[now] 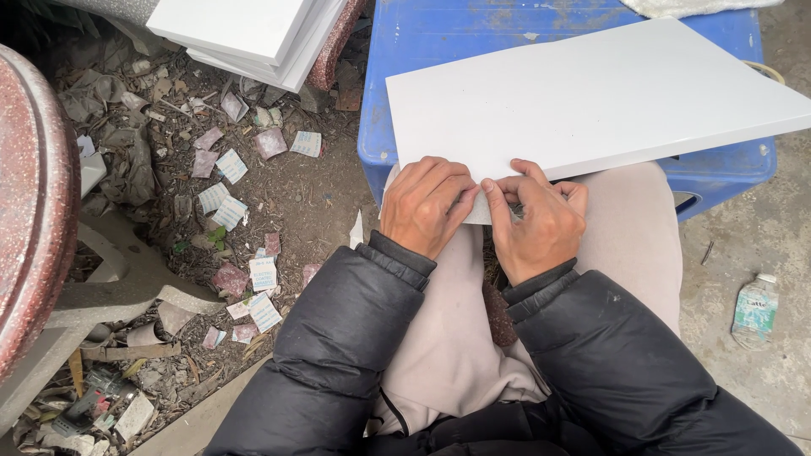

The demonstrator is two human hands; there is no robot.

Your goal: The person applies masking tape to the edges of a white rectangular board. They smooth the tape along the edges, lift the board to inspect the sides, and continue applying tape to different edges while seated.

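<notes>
A flat white board lies across a blue plastic stool and my lap. My left hand rests on the board's near edge with its fingers curled down against it. My right hand sits beside it, thumb and forefinger pinching at something small on the same edge; what it pinches is too small to make out. The two hands touch at the fingertips. Black padded jacket sleeves cover both arms.
A stack of similar white boards rests at the top left. Small paper pieces and litter cover the dirt on the left. A red speckled stone table stands at far left. A crushed plastic bottle lies on concrete at right.
</notes>
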